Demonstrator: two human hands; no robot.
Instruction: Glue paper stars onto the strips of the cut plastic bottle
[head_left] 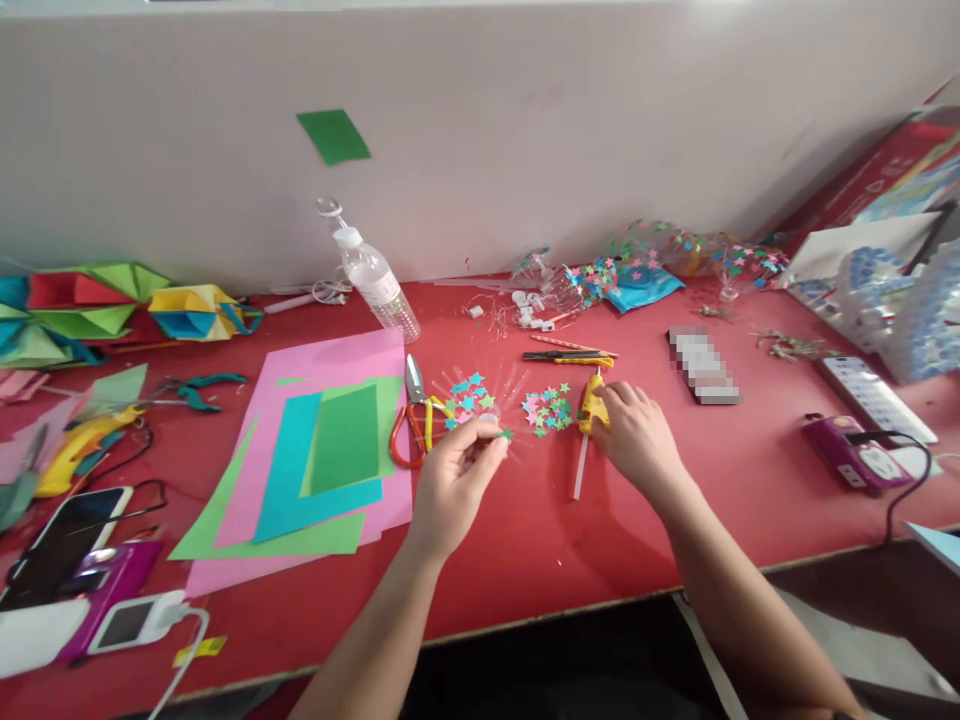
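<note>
My left hand [457, 485] is closed in a pinch at the near side of a spray of clear strands [514, 388]. Blue, green and pink stars [466, 392] dot the spray's left part. Right by my left fingertips is a green star [506, 435]; exactly what the fingers press on is partly hidden. My right hand [637, 430] grips a yellow hot glue gun [593, 405], which lies on the table with a pale glue stick [580, 468] pointing towards me. Between the hands lies a pile of loose paper stars [547, 408].
Red-handled pliers [409, 430] lie left of the spray, beside stacked coloured paper [345, 440]. Behind are a yellow craft knife [574, 357], a plastic bottle [379, 285] and finished star sprays [645, 255]. A phone [703, 367] and a purple power socket [855, 455] are to the right.
</note>
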